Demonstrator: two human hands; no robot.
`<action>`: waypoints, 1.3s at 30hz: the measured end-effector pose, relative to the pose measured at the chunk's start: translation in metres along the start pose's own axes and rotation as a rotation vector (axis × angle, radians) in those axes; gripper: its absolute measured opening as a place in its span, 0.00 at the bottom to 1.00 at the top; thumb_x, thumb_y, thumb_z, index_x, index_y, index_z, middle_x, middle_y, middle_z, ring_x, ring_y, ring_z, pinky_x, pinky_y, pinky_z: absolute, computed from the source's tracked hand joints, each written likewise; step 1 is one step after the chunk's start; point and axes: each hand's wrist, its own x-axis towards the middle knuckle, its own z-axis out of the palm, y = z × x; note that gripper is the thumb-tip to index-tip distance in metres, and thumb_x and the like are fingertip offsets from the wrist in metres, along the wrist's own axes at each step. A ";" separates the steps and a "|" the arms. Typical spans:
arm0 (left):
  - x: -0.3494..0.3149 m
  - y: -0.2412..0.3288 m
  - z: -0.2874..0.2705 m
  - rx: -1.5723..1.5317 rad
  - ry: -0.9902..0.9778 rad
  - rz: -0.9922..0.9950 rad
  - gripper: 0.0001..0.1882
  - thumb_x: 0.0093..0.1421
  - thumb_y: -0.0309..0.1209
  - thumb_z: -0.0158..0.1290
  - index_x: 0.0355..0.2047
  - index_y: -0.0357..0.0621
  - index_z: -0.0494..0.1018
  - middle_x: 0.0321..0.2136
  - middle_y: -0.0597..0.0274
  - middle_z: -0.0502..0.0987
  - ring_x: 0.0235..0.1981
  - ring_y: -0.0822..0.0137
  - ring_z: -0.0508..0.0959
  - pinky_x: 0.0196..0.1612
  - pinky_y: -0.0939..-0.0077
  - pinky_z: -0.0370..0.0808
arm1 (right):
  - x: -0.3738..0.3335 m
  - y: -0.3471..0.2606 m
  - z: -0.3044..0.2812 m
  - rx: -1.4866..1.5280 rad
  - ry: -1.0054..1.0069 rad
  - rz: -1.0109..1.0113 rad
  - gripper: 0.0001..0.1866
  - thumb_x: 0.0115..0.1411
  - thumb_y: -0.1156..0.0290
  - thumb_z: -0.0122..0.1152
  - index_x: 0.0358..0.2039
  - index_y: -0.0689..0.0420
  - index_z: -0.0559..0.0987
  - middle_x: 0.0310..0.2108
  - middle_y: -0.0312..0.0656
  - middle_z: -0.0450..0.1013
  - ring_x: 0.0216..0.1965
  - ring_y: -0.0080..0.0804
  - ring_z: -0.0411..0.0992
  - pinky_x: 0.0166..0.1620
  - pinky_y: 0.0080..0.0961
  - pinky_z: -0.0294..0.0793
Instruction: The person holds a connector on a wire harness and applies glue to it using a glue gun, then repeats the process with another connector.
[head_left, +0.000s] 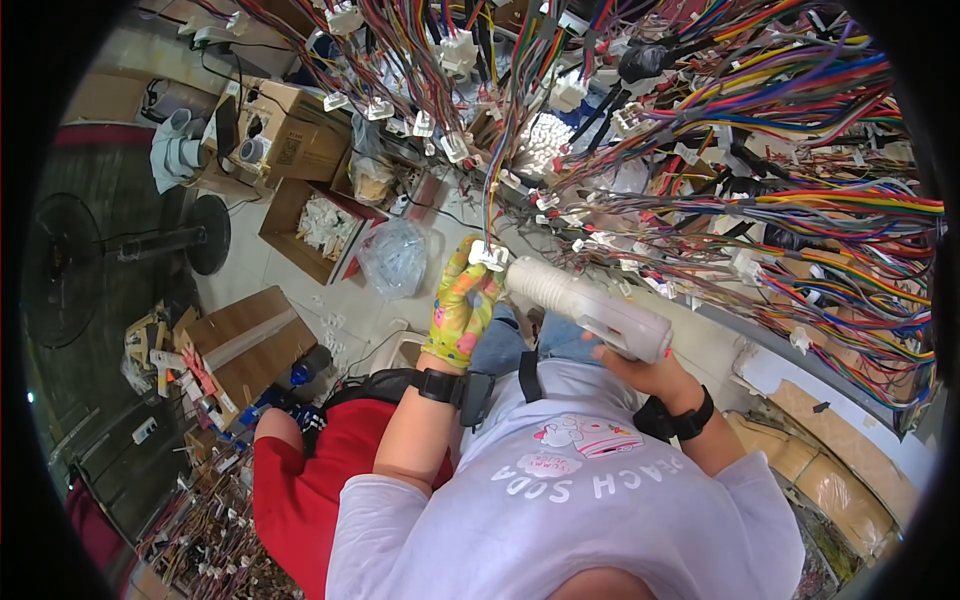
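My left hand [462, 305], in a bright patterned glove, pinches a small white plastic connector [488, 255] at the end of a bundle of coloured wires [492, 170] hanging from above. My right hand [640, 370], bare with a dark wrist strap, grips the rear of a white gun-shaped tool [590, 305]. The tool's ribbed nose touches the connector held by my left hand. Both hands are raised in front of my chest.
A dense wiring harness [760, 150] with many white connectors fills the top and right. Open cardboard boxes [305, 225] and a clear plastic bag [398, 258] lie on the floor at left. A person in a red top [295, 490] is close at lower left.
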 end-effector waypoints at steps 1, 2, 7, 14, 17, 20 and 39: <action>0.000 0.000 0.000 0.002 0.012 -0.004 0.24 0.56 0.21 0.53 0.54 0.43 0.66 0.46 0.57 0.72 0.45 0.65 0.74 0.47 0.77 0.72 | -0.001 0.001 0.000 0.005 0.000 0.003 0.18 0.50 0.77 0.59 0.44 0.60 0.77 0.36 0.39 0.78 0.37 0.24 0.75 0.44 0.21 0.72; -0.001 0.001 -0.001 0.002 0.011 -0.004 0.24 0.56 0.21 0.53 0.54 0.43 0.66 0.46 0.57 0.72 0.45 0.65 0.74 0.47 0.77 0.72 | -0.001 0.001 0.001 0.011 0.000 0.004 0.18 0.50 0.78 0.59 0.44 0.60 0.77 0.36 0.38 0.78 0.38 0.24 0.74 0.45 0.22 0.72; 0.002 -0.001 -0.009 -0.030 -0.084 -0.020 0.23 0.56 0.21 0.53 0.54 0.42 0.66 0.45 0.57 0.72 0.46 0.63 0.74 0.49 0.73 0.73 | -0.001 0.004 0.001 0.017 0.009 0.023 0.20 0.51 0.78 0.58 0.48 0.59 0.74 0.38 0.38 0.77 0.40 0.24 0.74 0.47 0.22 0.71; 0.000 -0.001 -0.005 -0.027 -0.043 -0.019 0.24 0.56 0.21 0.53 0.54 0.42 0.65 0.45 0.57 0.72 0.46 0.63 0.74 0.48 0.72 0.73 | -0.002 0.010 0.002 0.019 -0.001 -0.006 0.22 0.53 0.79 0.59 0.49 0.57 0.71 0.38 0.35 0.74 0.41 0.23 0.70 0.46 0.23 0.70; 0.003 -0.002 -0.009 -0.055 -0.083 -0.034 0.25 0.56 0.21 0.53 0.55 0.42 0.65 0.45 0.57 0.72 0.47 0.62 0.74 0.49 0.72 0.73 | 0.002 0.012 0.000 0.024 0.015 0.004 0.22 0.53 0.79 0.59 0.50 0.58 0.70 0.39 0.36 0.74 0.42 0.24 0.71 0.48 0.22 0.70; 0.011 -0.003 -0.013 -0.011 -0.072 -0.048 0.26 0.55 0.22 0.54 0.55 0.50 0.66 0.47 0.62 0.72 0.48 0.66 0.73 0.49 0.74 0.72 | 0.003 0.014 -0.002 0.038 0.012 0.004 0.23 0.53 0.80 0.59 0.51 0.58 0.70 0.41 0.37 0.74 0.43 0.24 0.71 0.49 0.22 0.70; 0.137 -0.014 -0.070 -0.161 -0.090 -0.070 0.23 0.58 0.22 0.49 0.54 0.50 0.68 0.52 0.63 0.71 0.52 0.64 0.71 0.52 0.68 0.70 | -0.033 -0.022 -0.006 -0.081 0.187 -0.096 0.29 0.55 0.83 0.57 0.58 0.59 0.64 0.50 0.41 0.69 0.52 0.27 0.68 0.53 0.25 0.68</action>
